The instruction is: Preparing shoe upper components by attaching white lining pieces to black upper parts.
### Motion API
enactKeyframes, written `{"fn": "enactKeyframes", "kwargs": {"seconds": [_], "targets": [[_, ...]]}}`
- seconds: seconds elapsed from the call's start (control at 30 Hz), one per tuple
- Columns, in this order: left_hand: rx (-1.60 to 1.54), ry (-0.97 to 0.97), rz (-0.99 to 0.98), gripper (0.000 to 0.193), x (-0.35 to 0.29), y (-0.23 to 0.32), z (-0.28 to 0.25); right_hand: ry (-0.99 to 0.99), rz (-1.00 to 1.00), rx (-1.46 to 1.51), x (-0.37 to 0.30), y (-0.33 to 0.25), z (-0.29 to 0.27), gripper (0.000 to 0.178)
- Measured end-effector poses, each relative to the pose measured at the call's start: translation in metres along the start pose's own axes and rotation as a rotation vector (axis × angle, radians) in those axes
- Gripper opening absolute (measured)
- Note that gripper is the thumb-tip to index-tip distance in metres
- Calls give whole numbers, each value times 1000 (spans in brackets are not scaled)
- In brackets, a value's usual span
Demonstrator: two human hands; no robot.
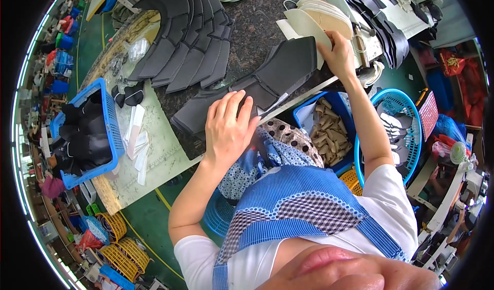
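My left hand [226,122] lies with its fingers stretched over a dark grey curved sheet piece [285,66] at the front edge of the dark stone tabletop [247,32]. A thin white strip shows at the near edge of this piece. My right hand [338,56] is at the far right end of it, fingers and thumb pinched on the edge of a cream rounded flat piece [303,25]. Just beyond that hand is a stack of cream flat pieces [329,13]. Rows of overlapping dark grey pieces [190,38] cover the table's far left part.
A blue basket [110,120] of black padded pieces stands at the left beside white strips [138,141]. Below the table's right edge are a blue bin [303,116] of brown scraps and a round blue basket [416,151]. More black pieces [378,20] lie at the far right.
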State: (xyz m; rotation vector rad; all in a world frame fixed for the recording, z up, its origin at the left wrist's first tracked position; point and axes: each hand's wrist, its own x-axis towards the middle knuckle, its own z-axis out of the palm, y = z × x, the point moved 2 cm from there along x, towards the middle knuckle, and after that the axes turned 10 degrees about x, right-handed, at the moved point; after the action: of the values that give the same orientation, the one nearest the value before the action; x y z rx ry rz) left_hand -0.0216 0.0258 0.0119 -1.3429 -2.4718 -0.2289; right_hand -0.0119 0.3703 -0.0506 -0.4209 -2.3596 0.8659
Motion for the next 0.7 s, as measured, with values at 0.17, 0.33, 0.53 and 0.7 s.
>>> {"fn": "enactKeyframes", "kwargs": {"seconds": [0.17, 0.33, 0.53, 0.7], "targets": [[-416, 126, -229, 59, -2, -6, -11, 322, 73, 647, 3, -47, -45, 20], [-1586, 200, -514, 54, 18, -3, -46, -341, -184, 690, -58, -161, -59, 11], [-1549, -72, -621, 27, 12, 9, -28, -753, 401, 1177, -79, -167, -26, 27], [-1559, -163, -633, 28, 4, 8, -18, -963, 372, 1033, -68, -171, -17, 17]]}}
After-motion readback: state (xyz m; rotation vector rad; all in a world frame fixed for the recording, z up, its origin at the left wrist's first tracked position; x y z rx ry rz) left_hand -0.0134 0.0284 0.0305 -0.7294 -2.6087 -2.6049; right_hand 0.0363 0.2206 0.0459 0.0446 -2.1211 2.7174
